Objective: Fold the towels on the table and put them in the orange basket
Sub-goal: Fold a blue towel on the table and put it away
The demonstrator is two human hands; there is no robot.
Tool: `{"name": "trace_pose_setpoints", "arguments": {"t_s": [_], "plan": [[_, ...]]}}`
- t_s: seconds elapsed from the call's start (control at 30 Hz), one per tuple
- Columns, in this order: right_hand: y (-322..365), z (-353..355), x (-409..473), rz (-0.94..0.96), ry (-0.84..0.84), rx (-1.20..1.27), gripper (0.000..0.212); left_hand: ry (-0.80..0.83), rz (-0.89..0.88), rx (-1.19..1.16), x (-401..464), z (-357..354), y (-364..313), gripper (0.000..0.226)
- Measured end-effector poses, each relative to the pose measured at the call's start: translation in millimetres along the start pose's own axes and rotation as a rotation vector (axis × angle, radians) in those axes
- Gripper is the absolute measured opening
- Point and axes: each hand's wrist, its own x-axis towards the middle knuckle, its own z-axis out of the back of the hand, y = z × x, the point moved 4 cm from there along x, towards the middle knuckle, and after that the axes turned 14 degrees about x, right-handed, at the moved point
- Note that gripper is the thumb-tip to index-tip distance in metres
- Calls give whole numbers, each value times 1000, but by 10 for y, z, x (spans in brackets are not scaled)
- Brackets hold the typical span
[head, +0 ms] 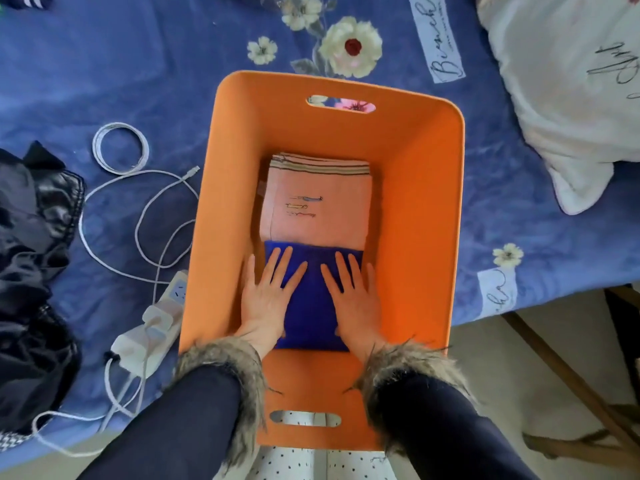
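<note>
Basket (426, 209) smooth matt plastic; towels cloth; cuffs (221, 368) furry.

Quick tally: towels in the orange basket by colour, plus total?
Pink folded towel with striped edge: 1
Blue folded towel: 1, with the left hand and right hand pressing flat on it
Total: 2 towels visible inside the orange plastic basket; any lying under them would be hidden.

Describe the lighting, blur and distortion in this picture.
Head view: soft even daylight, no harsh glare; faint shadows inside the orange basket; wide-angle bending stretches its walls and the sleeves; both hands on the blue towel look slightly soft.
</note>
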Motion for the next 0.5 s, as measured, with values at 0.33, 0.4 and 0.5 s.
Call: {"name": "trace_pose_setpoints", "arguments": {"t_s": [0.33, 0.4, 0.5], "plan": [[30, 108, 41, 22, 128, 78, 79, 62, -91, -126, 6, 99, 90, 121], [77, 356, -50, 25, 123, 168, 72, 86, -92, -304, -100, 321, 223, 102], [113, 906, -315, 37, -20, 353, 73, -102, 24, -442, -407, 790, 480, 76]]}}
